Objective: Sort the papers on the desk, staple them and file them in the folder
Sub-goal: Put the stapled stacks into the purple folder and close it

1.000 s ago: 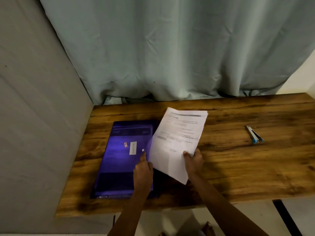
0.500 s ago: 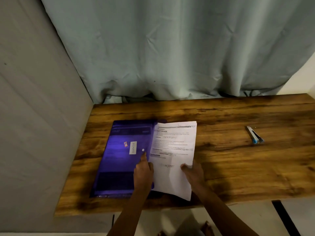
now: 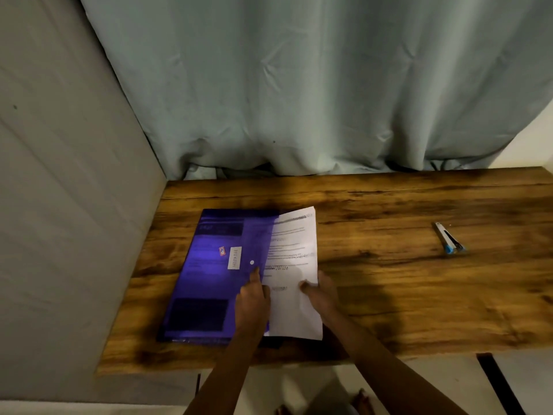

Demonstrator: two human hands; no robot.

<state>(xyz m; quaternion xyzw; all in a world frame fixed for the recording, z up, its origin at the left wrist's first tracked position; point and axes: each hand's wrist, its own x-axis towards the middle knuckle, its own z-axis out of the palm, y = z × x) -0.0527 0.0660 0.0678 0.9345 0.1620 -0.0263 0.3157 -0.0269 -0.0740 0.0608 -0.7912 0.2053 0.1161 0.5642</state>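
The left hand (image 3: 253,298) lies on the purple folder (image 3: 215,274), index finger stretched forward and pressing the folder's translucent flap just below its white snap button (image 3: 252,262); the other fingers are loosely curled, and the hand grips nothing that can be seen. The right hand (image 3: 321,292) pinches the right edge of the papers (image 3: 294,274), thumb on top of the sheet and the remaining fingers hidden beneath or behind it.

Compared with a second ago, the papers have changed a good deal. Then they were tilted and held up off the folder, their top corner swung away to the right. Half a second ago they had dropped flat beside the flap. Now their left part sits under the folder's flap, showing purple through the plastic, and only the right strip is plain white. The right hand has travelled leftward toward the folder with them. The left hand has barely shifted, its fingertip staying near the button.

The folder lies on the wooden desk (image 3: 389,295), toward the desk's left end, with a white label (image 3: 234,257) on its cover. The papers overlap the folder's right side, between the two hands, with their bottom edge reaching about level with the folder's near edge. The stapler (image 3: 448,242) rests well apart from the folder, far off to its right on the desk, away from both hands.
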